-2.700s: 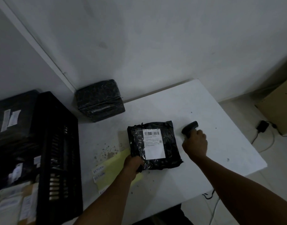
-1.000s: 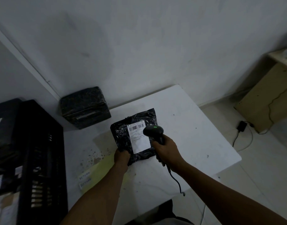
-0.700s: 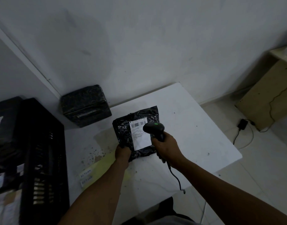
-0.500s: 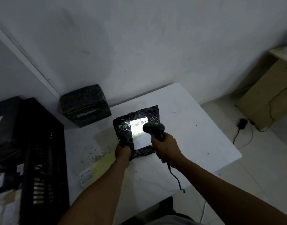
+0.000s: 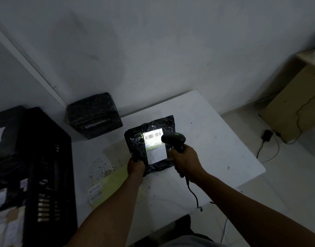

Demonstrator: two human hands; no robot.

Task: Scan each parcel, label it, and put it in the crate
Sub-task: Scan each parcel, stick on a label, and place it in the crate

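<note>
parcel [image 5: 135, 141] gripped by left hand [image 5: 136, 167], scanner [image 5: 173, 139] in right hand [image 5: 185, 160]

i see a glossy black parcel [image 5: 150, 139] with a white label [image 5: 155, 146] carrying black barcode stripes, the label washed bright by the light of the black scanner [image 5: 173, 139], which shows a small green dot on top. the table [image 5: 215, 148] is white with dark specks and a brownish stain, and a pale yellow sheet [image 5: 114, 182] on it carries white stickers with blue writing. to the left i see a black crate [image 5: 46, 168], and behind it a black wrapped box [image 5: 94, 114] against a grey-white wall [image 5: 153, 41].
</note>
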